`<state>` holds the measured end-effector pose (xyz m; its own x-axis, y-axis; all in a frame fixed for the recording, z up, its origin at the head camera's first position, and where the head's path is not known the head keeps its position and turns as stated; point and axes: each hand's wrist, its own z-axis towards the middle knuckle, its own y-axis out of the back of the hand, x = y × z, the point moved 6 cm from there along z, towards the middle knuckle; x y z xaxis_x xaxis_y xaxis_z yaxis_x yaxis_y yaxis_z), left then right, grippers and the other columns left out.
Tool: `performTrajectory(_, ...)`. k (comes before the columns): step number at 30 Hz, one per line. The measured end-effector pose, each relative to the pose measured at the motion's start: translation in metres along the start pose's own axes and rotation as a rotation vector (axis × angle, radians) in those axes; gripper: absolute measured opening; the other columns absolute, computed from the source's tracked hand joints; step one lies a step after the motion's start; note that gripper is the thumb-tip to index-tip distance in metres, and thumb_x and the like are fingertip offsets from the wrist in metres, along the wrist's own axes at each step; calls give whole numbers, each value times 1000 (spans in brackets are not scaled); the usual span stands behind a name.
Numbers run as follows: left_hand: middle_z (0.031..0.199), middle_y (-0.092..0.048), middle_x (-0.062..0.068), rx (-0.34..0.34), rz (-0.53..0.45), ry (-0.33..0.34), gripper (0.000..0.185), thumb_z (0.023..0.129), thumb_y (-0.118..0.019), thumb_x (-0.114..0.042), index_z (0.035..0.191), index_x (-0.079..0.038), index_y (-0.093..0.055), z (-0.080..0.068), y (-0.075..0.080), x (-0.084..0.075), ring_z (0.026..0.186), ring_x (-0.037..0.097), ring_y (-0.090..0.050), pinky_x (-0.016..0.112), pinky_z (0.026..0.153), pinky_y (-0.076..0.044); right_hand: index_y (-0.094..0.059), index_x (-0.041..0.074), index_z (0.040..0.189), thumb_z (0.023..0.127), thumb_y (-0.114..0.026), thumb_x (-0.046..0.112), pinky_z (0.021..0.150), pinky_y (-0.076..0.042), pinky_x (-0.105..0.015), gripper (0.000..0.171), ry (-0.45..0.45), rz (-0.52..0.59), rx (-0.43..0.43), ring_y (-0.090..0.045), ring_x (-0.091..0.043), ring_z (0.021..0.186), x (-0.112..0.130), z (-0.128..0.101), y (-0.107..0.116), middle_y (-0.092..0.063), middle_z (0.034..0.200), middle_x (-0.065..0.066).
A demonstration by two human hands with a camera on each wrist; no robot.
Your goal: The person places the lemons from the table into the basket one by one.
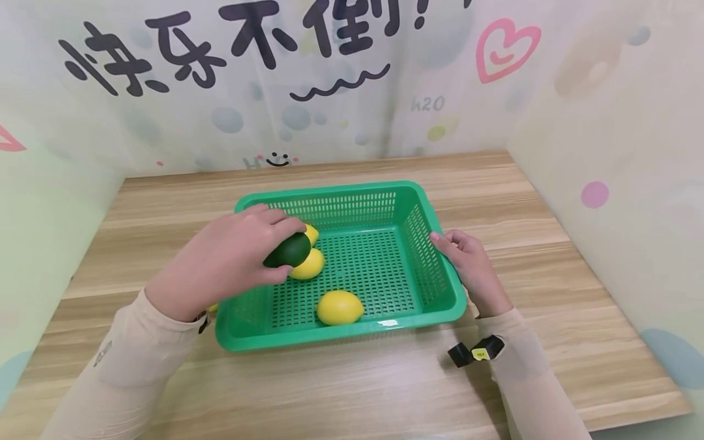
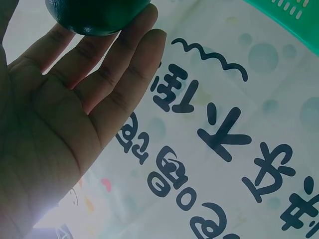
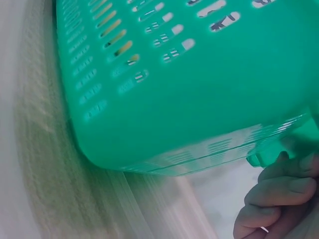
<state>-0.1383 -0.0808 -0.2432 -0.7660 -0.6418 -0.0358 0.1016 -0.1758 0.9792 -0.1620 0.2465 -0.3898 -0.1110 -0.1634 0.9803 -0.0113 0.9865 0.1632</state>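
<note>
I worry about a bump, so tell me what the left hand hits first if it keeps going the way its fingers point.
Probably the lemons just past the green fruit the left hand holds; depth unclear.

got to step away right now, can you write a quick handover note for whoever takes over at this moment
Left hand: holds a dark green fruit over the left part of the green basket, above the lemons.
Right hand: fingers curled against the basket's right rim, steadying it.
In the basket: one lemon near the front wall and two lemons under the left hand, one mostly hidden.
Something yellow shows at the left wrist, outside the basket; too hidden to name.
Done: three lemons lie in the basket.
Left: the green fruit is not yet set down.
</note>
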Motion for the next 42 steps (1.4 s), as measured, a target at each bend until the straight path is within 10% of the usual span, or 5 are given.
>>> performTrajectory(17, 93, -63, 3, 37, 1, -48, 37, 83, -87, -21, 110, -7, -64, 14, -2, -8, 86, 23, -56, 33, 65, -50, -64, -15, 112, 106, -56, 42, 63, -62, -32, 58, -51, -38, 75, -75, -18, 70, -3, -1, 0, -76, 85, -11)
performTrajectory(30, 97, -64, 3, 69, -34, -51, 41, 85, -86, -22, 117, -6, -66, 21, -5, -9, 88, 22, -56, 33, 69, -50, -58, 5, 77, 103, -63, 40, 53, -57, -26, 44, -30, -22, -18, -69, -12, 60, -2, 0, 3, -71, 71, -1)
performTrajectory(42, 105, -66, 6, 124, -56, -25, 41, 86, -84, -20, 120, -7, -66, 32, -13, -6, 93, 24, -58, 37, 71, -52, -58, 5, 76, 103, -64, 40, 53, -56, -25, 45, -23, -23, -21, -68, -11, 61, -2, 0, 3, -71, 71, -1)
